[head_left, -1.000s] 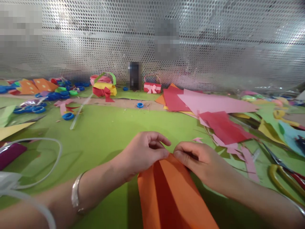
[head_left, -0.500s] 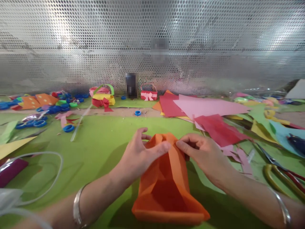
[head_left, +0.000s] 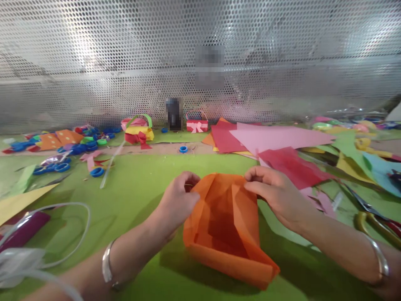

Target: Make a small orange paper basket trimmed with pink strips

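Note:
An orange folded paper box (head_left: 232,263) stands over the green tabletop in front of me, its near wall raised and its inside in view. My left hand (head_left: 180,200) pinches the far left edge of the paper between thumb and fingers. At the far right corner, my right hand (head_left: 272,190) grips the other edge, thumb on the near face and fingers curled behind. The fingertips behind the paper are partly hidden. A silver bangle sits on each wrist.
Scissors (head_left: 369,209) lie at the right, near a crumpled red sheet (head_left: 291,167) and a pink sheet (head_left: 278,136). Small paper baskets (head_left: 140,133) stand at the back before a perforated metal panel (head_left: 131,62). A white cable (head_left: 86,221) and purple object (head_left: 28,230) lie left.
My hands have moved apart, spreading the far end of the orange paper wider. The box has turned slightly, its near right corner pointing more toward me. The view has shifted a little.

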`<state>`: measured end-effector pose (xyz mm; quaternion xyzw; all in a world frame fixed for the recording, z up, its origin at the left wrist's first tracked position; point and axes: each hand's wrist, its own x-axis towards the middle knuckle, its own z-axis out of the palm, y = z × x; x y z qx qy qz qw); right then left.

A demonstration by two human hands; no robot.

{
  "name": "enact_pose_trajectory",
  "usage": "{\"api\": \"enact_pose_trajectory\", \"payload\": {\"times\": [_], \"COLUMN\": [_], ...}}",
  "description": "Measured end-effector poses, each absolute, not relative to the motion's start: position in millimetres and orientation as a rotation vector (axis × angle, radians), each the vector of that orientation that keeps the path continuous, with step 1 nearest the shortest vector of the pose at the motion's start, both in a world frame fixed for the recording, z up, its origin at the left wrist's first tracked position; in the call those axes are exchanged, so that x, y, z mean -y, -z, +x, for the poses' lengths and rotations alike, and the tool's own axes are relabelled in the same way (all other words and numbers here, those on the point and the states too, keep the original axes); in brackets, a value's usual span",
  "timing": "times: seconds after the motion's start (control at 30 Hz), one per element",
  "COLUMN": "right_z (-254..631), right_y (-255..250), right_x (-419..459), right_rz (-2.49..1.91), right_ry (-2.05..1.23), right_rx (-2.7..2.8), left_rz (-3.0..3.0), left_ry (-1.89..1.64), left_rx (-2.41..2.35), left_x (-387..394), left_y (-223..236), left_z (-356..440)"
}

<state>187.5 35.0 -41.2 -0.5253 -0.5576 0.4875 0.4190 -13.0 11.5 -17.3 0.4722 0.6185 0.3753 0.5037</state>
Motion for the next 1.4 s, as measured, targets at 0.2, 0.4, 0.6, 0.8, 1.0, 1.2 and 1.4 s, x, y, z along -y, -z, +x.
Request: {"api": "enact_pose_trajectory", "payload": {"times": [0.2,0.4,0.6,0.8,1.0,1.2,1.4], "right_z": [183,181,185,185,187,186,184], "right_y": [37,34,41,43,43,43,41], "right_x": [-25,-24,-34,-31,-34,-35,-33], "right_rz": [-1.264,-1.328,-1.46,-1.362,-1.315,-1.325,-1.353], "right_ry": [-1.325,-1.313,-1.197,-1.25,-1.228,-1.275,-1.29], "right_rx": [1.475,1.632,1.585,1.56,1.526,1.504,1.498], "left_rz": [1.452,1.594,1.524,1.18,1.094,0.977,0.862], "left_ry": [-0.842,-0.833,-0.96,-0.911,-0.843,-0.906,-0.976], "left_rx": [-1.512,-1.583,-1.637,-1.357,-1.27,-1.171,-1.353], "left_x": [-14,-16,-16,-13,-13,-13,-14], "left_y": [17,19,23,23,24,19,19], "left_z": [-17,-18,-17,-15,-15,-12,-11]}}
